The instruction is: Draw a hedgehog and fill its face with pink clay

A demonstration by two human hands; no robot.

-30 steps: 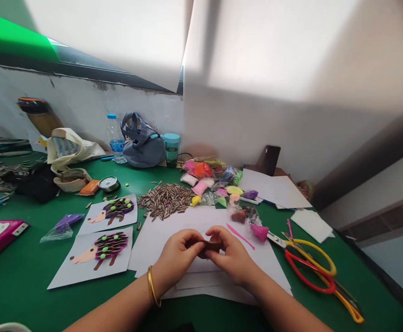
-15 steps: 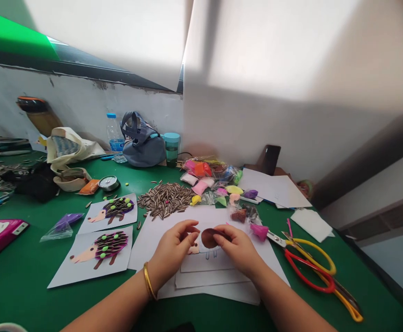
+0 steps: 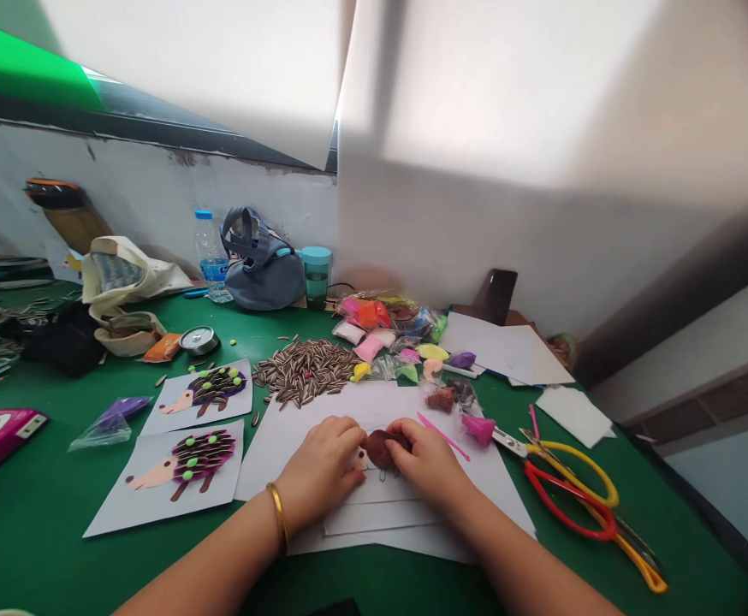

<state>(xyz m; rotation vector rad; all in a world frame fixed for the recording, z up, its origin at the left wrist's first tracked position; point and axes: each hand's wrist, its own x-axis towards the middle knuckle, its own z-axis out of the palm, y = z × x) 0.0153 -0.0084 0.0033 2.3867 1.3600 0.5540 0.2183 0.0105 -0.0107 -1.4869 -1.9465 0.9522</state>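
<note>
Between thumb and fingers, my right hand (image 3: 429,458) grips a flat brown clay disc (image 3: 380,448) above the paper. My left hand (image 3: 326,458) is closed, its fingertips at the disc's left edge; whatever lies between them is hidden. Under both hands is a drawing sheet (image 3: 374,515) on a stack of white paper. Part of a pinkish face and blue drawn outlines show between the hands. A thin pink stick (image 3: 444,436) lies on the paper beside my right hand.
Two finished-looking hedgehog pictures (image 3: 108,511) lie at left. Behind the paper are a pile of sunflower seeds (image 3: 303,370) and several bagged clays (image 3: 367,346). Scissors (image 3: 579,530) with red and yellow handles lie at right. A blue bag (image 3: 262,278) and teal-lidded cup (image 3: 316,278) stand behind.
My left hand has moved right and its fingers have closed at the disc's edge. My right hand has tilted the disc and shifted slightly left. The pink stick is now more visible.
</note>
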